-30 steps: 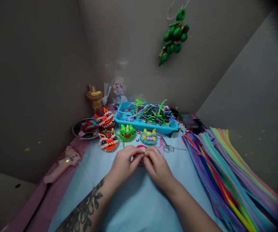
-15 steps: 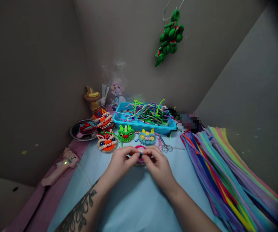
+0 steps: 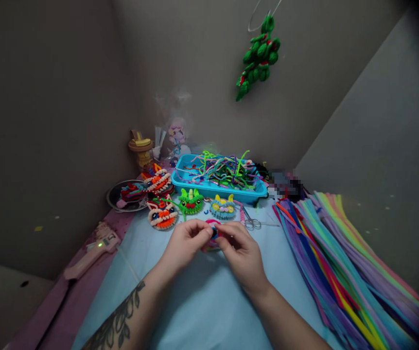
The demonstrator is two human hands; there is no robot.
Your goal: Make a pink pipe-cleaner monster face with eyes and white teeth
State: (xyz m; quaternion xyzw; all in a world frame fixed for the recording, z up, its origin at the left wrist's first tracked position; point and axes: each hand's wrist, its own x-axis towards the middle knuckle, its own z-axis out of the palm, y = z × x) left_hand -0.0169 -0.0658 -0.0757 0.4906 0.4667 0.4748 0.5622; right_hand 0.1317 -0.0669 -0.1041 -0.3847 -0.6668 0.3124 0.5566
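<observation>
Much of the pink round piece (image 3: 212,247) is hidden behind the fingers; only a magenta rim on its far side and a pinkish strip on its near side show, and its full form cannot be made out. The small blue-and-black piece (image 3: 214,232) is partly covered by fingertips too, and too small to tell its exact shape. A pixelated patch (image 3: 286,183) blots out whatever lies right of the tray, both forearms run off the near edge, and darkness swallows the far right corner.

The small blue-and-black piece sits between the two hands, at the right of the left hand's fingertips and just left of the right hand's, above the pink round piece. The left hand (image 3: 189,238) pinches it between thumb and forefinger. The right hand (image 3: 241,247) has its thumb and fingers curled inward beside it; whether they grip it too, I cannot tell.

Beyond the hands lie rounded animal heads of fuzzy, ribbed stems: an orange and cream head (image 3: 163,218) on the left, a green head (image 3: 191,201) and a light-blue head (image 3: 223,209) with yellow ears. Metal scissors (image 3: 253,223) lie right of these. Farther off, a glossy blue tray (image 3: 213,188) holds tangled fuzzy offcuts. On the right, long soft stems (image 3: 337,262) spread in coloured bundles; on the left rests a pink glue gun (image 3: 95,253) with a green light.
</observation>
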